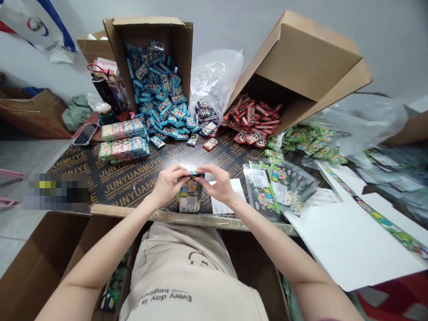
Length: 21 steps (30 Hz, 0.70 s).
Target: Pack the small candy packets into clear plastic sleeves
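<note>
At the table's front edge, my left hand point(170, 185) and my right hand point(219, 182) meet over a black-and-green printed plastic pouch point(190, 200). The fingers of both hands are closed in a pinch along its top edge. A sliver of blue and yellow shows between the fingertips; I cannot tell if it is a small packet or part of the pouch. Just right of the pouch, partly under my right hand, lies a white paper sheet point(227, 200). Farther right, similar pouches point(264, 187) are fanned out in an overlapping row.
Behind my hands, a tipped cardboard box point(115, 67) spills small blue packets point(163, 98). Another box point(310, 58) holds red packets point(254, 113). Purple packets point(204, 113) and green packets point(310, 140) lie nearby. Stacked packet bundles point(123, 142), a phone point(86, 134) and white sheets point(351, 240) flank the workspace.
</note>
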### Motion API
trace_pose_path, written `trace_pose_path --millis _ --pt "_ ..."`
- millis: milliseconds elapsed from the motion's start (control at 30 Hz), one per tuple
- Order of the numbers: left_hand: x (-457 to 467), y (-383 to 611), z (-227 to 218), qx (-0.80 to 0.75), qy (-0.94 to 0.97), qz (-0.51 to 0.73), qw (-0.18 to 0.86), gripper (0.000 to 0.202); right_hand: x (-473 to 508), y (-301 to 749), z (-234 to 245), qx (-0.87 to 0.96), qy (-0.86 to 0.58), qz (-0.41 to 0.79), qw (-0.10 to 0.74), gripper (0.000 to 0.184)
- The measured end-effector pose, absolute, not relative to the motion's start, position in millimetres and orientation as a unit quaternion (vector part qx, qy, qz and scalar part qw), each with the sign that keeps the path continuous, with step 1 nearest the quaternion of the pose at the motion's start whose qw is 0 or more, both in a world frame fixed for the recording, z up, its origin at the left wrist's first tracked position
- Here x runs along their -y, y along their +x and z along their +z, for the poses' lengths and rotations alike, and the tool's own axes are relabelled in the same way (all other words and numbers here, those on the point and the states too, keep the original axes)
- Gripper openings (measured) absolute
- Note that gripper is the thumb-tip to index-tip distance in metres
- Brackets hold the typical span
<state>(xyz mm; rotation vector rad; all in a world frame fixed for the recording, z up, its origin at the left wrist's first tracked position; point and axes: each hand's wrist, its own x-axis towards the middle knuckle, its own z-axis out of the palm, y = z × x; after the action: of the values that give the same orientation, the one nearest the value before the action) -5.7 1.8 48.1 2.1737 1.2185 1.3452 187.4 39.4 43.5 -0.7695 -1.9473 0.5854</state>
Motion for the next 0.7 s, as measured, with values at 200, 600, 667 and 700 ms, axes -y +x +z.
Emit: trace_pose_path --millis 200,600,667,700 --pt "-2 1 52 -0.453 0.702 0.497 0.236 0.005 -64 192 92 0.760 -0.341 0.387 0.396 0.029" --pt "0 7 56 -0.469 0.699 0.502 0.196 0.016 -69 176 85 0.697 -0.336 0.604 0.192 0.034" --pt "-2 10 55 -0.481 0.688 0.510 0.190 0.023 -68 176 82 0.686 -0.346 0.608 0.199 0.034" --pt "-2 11 53 -0.489 0.680 0.512 0.192 0.023 -67 175 79 0.675 -0.354 0.611 0.214 0.034"
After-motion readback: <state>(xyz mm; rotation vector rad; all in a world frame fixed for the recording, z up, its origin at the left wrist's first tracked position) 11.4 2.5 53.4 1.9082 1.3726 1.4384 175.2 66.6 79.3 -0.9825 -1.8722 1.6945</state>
